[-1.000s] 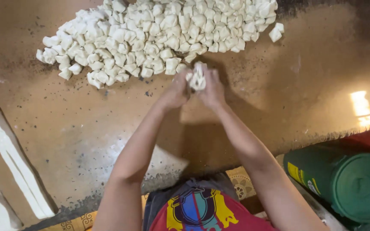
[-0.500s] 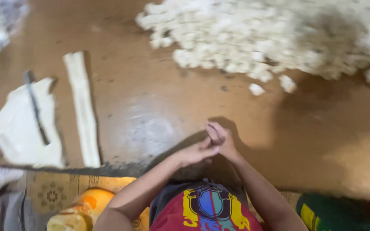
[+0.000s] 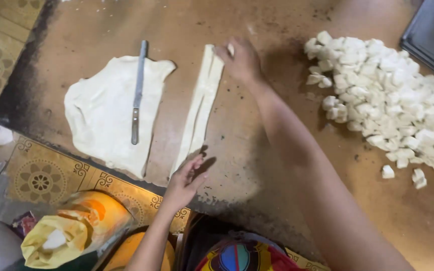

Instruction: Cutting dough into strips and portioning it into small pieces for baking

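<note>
Surface: brown board (image 3: 277, 165), low on a floor with patterned tiles (image 3: 41, 180); you look down at it from above.
Strip: long narrow strip of dough (image 3: 200, 105), lying flat near the middle of the board, from the far side toward you; it looks like two thin bands side by side.
Right hand: your right hand (image 3: 242, 60) is at the far end of the strip, fingers bent down on it. It touches the dough, but I cannot tell if the fingers pinch it or only press.
Left hand: your left hand (image 3: 184, 183) is at the near end of the strip, fingers half open, the tips touching or just at the dough. It does not close around anything.
Sheet: flat irregular sheet of dough (image 3: 101, 115), just left of the strip, apart from it.
Knife: knife (image 3: 137, 90) with a metal blade lies on the sheet, blade away from you, handle near.
Pile: big pile of small white dough pieces (image 3: 388, 95) on the right part of the board, well apart from the strip; a few pieces lie loose at its edge.
Tray: dark tray (image 3: 433, 35) in the far right corner, behind the pile.
Bag: yellow and orange bag (image 3: 76, 226) on the floor at your left, near the board edge.
</note>
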